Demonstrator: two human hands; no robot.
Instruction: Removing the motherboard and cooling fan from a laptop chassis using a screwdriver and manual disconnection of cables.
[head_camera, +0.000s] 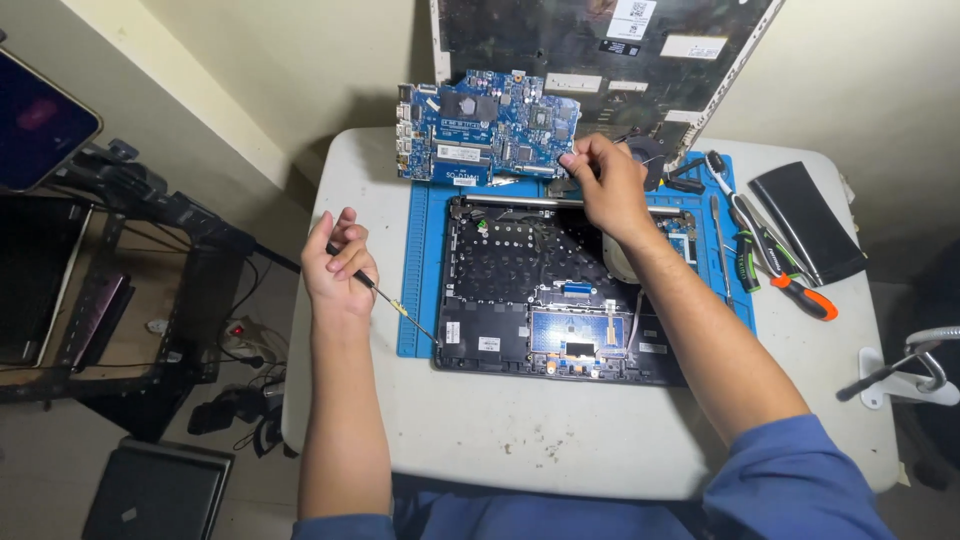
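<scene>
— What has the left hand (338, 262) got?

— Its fingers are curled tight round a thin black-shafted screwdriver with a brass-coloured tip (392, 301). The tip points toward four o'clock and ends just beside the left edge of the opened black laptop base (520, 300), over the blue rubber work mat (420, 270).

— And the right hand (605, 185)?

— It reaches toward twelve o'clock, fingertips pinched narrow on something small at the top edge of the laptop base, near the silver hinge bar (520, 201). What it pinches is too small to tell.

— Where does the laptop base sit?

— At the middle of the white tabletop (500, 430), on the mat, its insides bare, a blue-rimmed touchpad panel (578, 333) toward six o'clock.

— Anything above it?

— A blue circuit board (485, 127) lies at eleven o'clock from the base, just left of the right hand. Behind that, a white-edged laptop lid panel (600, 50) leans against the wall.

— To the right?

— At three o'clock, several hand tools — a green-and-black-handled one (745, 262) and an orange-handled one (805, 297) — and beyond them a flat black rectangular pack (808, 222).
</scene>
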